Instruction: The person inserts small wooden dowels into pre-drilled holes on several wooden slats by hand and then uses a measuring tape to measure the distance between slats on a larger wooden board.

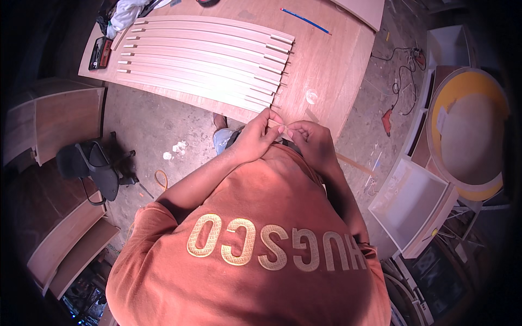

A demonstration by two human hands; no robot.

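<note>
Your two hands met at chest height, just off the near edge of the surface (326, 60). The left hand (255, 138) was curled tight, fingers narrow, pinching one end of a small pale strip (276, 126). The right hand (310, 140) was closed round the other end, thumb and forefinger touching it. What the strip was made of I could not tell; it was mostly hidden between your fingertips.

Judging by that grip, you were working something fine, and the step wanted steadiness above all. You did well to bring both hands close to your body, since braced forearms shake less. A better hold would have kept the fingertips near the working point and the pressure light, as a thin piece is likely to bend or tear under a hard pinch.

The row of long pale wooden slats (206, 57) lay side by side on the surface, well ahead of your hands and untouched. A blue pencil (305, 20) lay beyond them, and a small clear ring (311, 96) sat between the slats and your hands. You had room to rest your wrists on that near edge, which would probably have steadied you further.
</note>
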